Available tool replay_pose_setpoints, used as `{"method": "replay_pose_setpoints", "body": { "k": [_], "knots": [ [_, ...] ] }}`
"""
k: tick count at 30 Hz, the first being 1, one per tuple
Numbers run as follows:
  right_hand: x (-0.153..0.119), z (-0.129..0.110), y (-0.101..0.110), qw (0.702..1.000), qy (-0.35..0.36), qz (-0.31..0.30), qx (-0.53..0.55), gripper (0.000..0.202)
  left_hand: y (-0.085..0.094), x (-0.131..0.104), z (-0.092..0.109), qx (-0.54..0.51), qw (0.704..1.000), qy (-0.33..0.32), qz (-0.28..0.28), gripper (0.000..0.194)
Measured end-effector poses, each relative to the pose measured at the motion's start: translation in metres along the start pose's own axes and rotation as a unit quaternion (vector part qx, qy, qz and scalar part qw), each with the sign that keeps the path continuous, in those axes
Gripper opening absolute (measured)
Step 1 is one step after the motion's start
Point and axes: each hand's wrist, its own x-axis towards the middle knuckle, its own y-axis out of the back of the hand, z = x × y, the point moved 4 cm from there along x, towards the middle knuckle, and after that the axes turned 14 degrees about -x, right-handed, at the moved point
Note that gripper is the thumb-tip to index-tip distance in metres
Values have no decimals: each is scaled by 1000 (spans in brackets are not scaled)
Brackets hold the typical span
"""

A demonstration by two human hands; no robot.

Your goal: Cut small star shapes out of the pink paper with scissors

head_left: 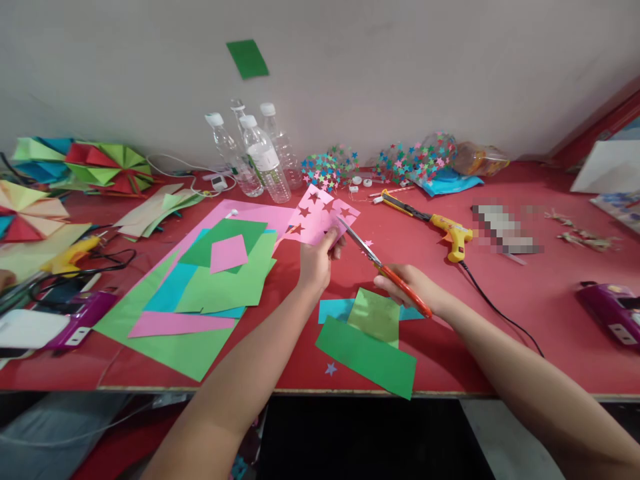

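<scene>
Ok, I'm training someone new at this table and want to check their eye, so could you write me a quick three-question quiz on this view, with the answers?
1. What does the right hand hold?
A) a glue gun
B) scissors
C) a plastic bottle
2. True or false: the pink sheet in the left hand has no holes in it.
3. Fill in the blank: the piece of paper up on the wall is ____ in colour.

Key:
1. B
2. False; it has several star-shaped holes.
3. green
</scene>
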Motion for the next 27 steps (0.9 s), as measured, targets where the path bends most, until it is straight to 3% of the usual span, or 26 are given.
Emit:
{"method": "replay_pose_setpoints", "body": {
  "k": [6, 19, 27],
  "knots": [
    [2, 3, -5, 999, -22, 11, 37, 51, -1, 0, 1, 1, 1000, -6, -2, 18],
    [2, 4, -3, 999, -3, 1, 49, 51, 5, 2, 11, 39, 998, -47, 9, 17],
    [2, 6, -2, 997, -26, -29, 73, 50, 7, 6, 14, 65, 997, -47, -17, 16]
  ]
}}
